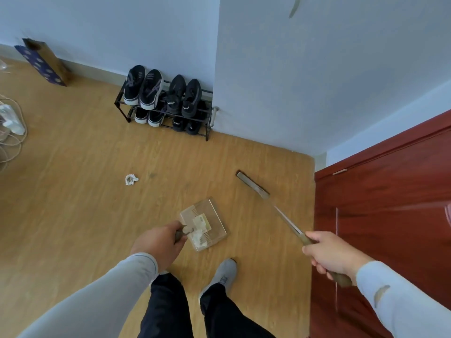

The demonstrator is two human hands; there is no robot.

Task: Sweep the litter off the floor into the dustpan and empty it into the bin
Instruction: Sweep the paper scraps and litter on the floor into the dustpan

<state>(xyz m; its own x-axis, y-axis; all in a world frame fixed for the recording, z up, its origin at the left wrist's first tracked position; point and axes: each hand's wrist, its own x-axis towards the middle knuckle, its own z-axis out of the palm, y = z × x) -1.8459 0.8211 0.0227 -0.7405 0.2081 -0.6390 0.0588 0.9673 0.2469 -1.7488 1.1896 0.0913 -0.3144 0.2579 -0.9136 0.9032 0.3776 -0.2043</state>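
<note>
My left hand [159, 243] grips the upright handle of a clear dustpan [216, 222] that stands on the wooden floor in front of my feet. Pale scraps of paper [201, 224] lie inside the pan. My right hand [328, 254] holds the long handle of a broom, whose narrow head [252, 185] rests on the floor to the right of the pan, apart from it. A crumpled white paper ball [131, 179] lies on the floor to the left, well beyond the pan. No bin is in view.
A black shoe rack [168, 106] with several dark shoes stands against the far wall. A red door [380, 215] fills the right side. A blue dotted paper bag [42, 62] leans at the back left. Cables and a white bag [11, 120] lie at the left edge.
</note>
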